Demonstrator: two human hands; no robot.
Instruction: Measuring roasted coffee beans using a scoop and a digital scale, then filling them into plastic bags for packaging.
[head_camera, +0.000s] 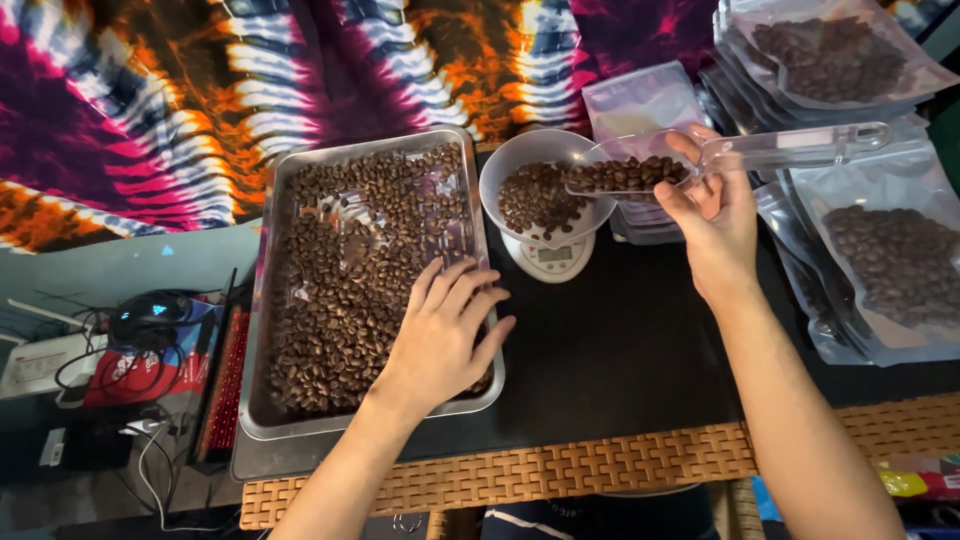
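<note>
Right hand (715, 215), upper right of centre, grips clear scoop (640, 172) loaded with beans, tipped over bowl (540, 185) on scale (550, 258). Left hand (440, 335) rests open, fingers spread, holding nothing, on bean tray (275, 300), centre-left.

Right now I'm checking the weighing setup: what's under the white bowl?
A small white digital scale sits under the white bowl. Only its front edge with the display shows; the bowl covers its platform.

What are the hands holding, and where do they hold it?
The right hand holds a clear plastic scoop of coffee beans where its handle meets the bowl. The left hand holds nothing; it rests on the metal tray.
</note>
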